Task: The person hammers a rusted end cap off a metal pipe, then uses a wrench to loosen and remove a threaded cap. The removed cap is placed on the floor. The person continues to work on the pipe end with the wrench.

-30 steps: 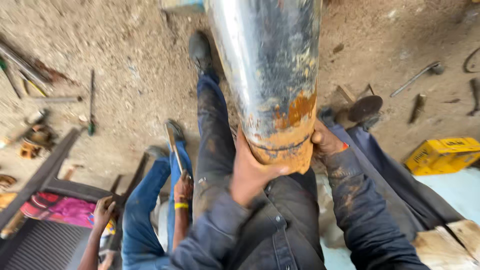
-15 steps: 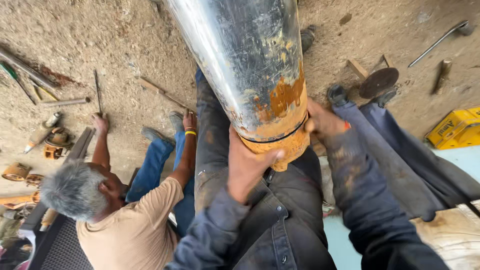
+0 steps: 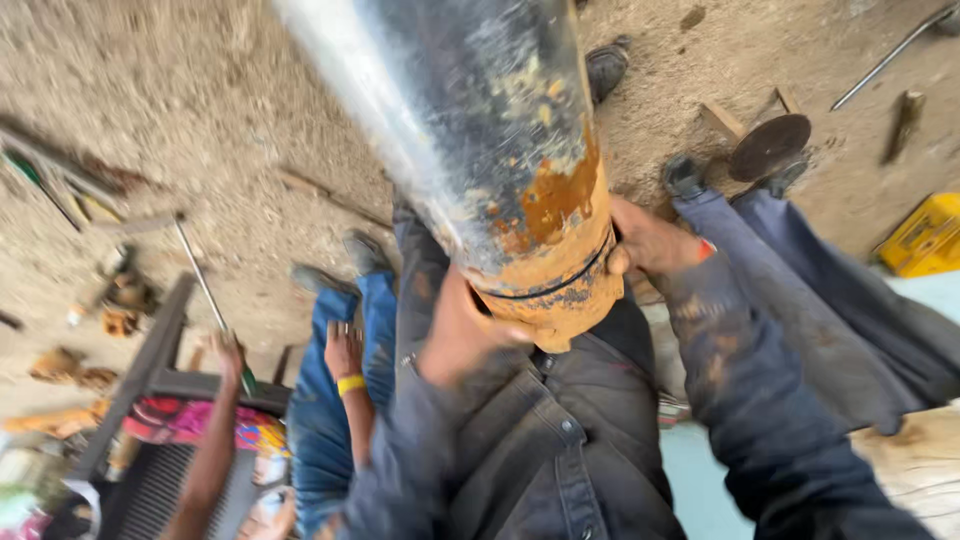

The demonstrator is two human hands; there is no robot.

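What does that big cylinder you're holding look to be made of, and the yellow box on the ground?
Large grey cylinder: apparently steel, shiny where bare, with orange rust and flaking at its lower end, where the left hand and right hand grip it. Yellow box: probably moulded plastic, judging by its uniform matte colour; too blurred to confirm.

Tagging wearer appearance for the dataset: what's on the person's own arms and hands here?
Both hands are bare: left hand, right hand. Long dark navy work-jacket sleeves cover both arms, smeared with brownish rust or dirt stains. A small red-orange patch shows at the right cuff. No gloves or watch visible.
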